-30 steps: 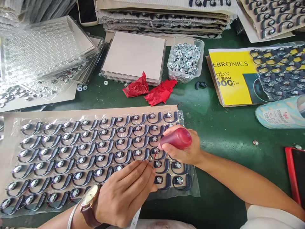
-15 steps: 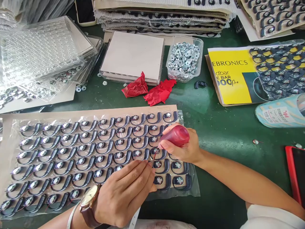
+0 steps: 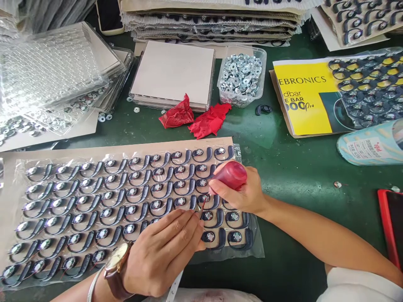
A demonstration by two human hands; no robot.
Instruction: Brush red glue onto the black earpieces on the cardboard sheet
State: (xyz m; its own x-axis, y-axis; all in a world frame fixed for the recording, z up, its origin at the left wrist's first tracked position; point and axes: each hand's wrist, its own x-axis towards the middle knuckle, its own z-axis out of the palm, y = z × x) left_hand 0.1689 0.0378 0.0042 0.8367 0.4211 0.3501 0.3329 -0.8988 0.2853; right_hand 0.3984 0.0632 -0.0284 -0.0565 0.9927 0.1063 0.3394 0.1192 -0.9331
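Note:
A sheet (image 3: 119, 144) with a clear film carries rows of dark hook-shaped pieces, each with a round metal-centred part. My right hand (image 3: 248, 195) is closed around a red squeeze bottle (image 3: 233, 176), tilted with its nozzle end down over a piece near the sheet's right side. In my left hand (image 3: 170, 247) is a pair of tweezers (image 3: 174, 287); their flat end sticks out below the palm and their thin tip points at a hook-shaped piece (image 3: 206, 200) under the bottle. A thin red line shows at the tip. The left fingers are pressed together.
Behind the sheet lie two crumpled red scraps (image 3: 210, 121), a stack of trays under a pale card (image 3: 173, 71) and a clear tub of metal washers (image 3: 256, 94). Clear trays (image 3: 47, 71) are piled left. A yellow printed card (image 3: 302, 96) and a light-blue cup (image 3: 368, 144) stand right.
Hardly anything differs. The red bottle and my right hand have shifted very slightly left and up, while the view itself has moved a little. Both hands keep their hold.

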